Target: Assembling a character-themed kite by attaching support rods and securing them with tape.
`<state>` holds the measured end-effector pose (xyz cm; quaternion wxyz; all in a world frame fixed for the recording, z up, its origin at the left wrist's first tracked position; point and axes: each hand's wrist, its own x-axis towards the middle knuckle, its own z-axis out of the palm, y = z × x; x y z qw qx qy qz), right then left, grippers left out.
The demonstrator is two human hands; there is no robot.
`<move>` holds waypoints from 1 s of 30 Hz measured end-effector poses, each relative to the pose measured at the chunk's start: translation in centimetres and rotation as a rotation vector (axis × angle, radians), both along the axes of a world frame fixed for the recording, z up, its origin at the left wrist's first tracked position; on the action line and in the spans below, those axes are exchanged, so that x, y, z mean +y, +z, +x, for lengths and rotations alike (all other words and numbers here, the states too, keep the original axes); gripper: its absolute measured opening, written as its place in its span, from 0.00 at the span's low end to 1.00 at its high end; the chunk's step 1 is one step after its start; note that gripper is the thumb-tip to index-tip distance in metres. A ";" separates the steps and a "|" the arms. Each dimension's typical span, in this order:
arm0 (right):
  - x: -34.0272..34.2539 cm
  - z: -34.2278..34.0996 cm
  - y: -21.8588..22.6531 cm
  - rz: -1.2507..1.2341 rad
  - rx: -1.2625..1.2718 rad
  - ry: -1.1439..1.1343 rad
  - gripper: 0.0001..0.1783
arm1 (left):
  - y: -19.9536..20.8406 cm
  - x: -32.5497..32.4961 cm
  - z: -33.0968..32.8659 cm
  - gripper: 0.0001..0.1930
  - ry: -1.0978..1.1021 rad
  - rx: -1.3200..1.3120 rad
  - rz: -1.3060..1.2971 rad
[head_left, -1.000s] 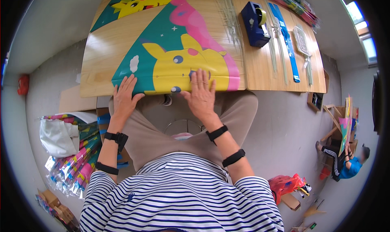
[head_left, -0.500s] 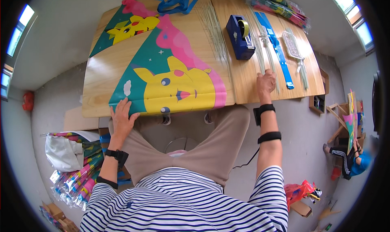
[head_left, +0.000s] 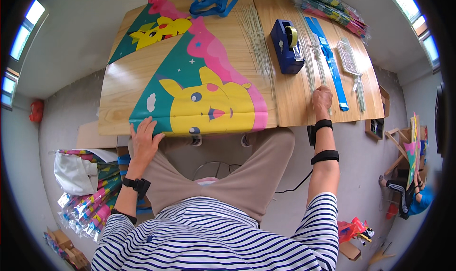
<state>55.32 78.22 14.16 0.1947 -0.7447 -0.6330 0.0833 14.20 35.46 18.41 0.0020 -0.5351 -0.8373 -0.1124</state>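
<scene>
A: Quick q: where's the big sheet?
B: It's lying flat on the table, w/ its bottom running along the near edge. It's showing a yellow cartoon animal on green, w/ a pink side.
A: & the L hand?
B: It's resting on the sheet's bottom L corner. Its fingers are lying apart.
A: What abt the R hand?
B: It's sitting at the near ends of some thin sticks, R of the sheet. Its fingers are looking bent, but I can't tell if they're clamping on a stick or not closing all the way.
A: What's sitting nearby?
B: A dark blue tape holder is standing just L of those sticks, farther up. A blue strip is lying on their R, then a clear plastic box.
A: & up top?
B: A 2nd sheet is lying at the far L, & a blue ribbon is lying bunched near the far edge.
A: Anyone else?
B: Yep, a person in blue is sitting way off on the R.
</scene>
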 end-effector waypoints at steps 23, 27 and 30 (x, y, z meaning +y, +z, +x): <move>-13.5 -7.5 4.6 0.319 0.373 0.922 0.03 | -0.7 1.5 0.6 0.17 -0.066 -0.016 0.262; -18.1 -12.4 2.4 0.195 0.360 1.096 0.04 | -1.3 2.4 -2.9 0.15 -0.012 -0.038 0.428; -18.7 -14.3 1.0 0.145 0.304 1.141 0.03 | 0.4 2.9 -4.1 0.12 0.045 -0.095 0.496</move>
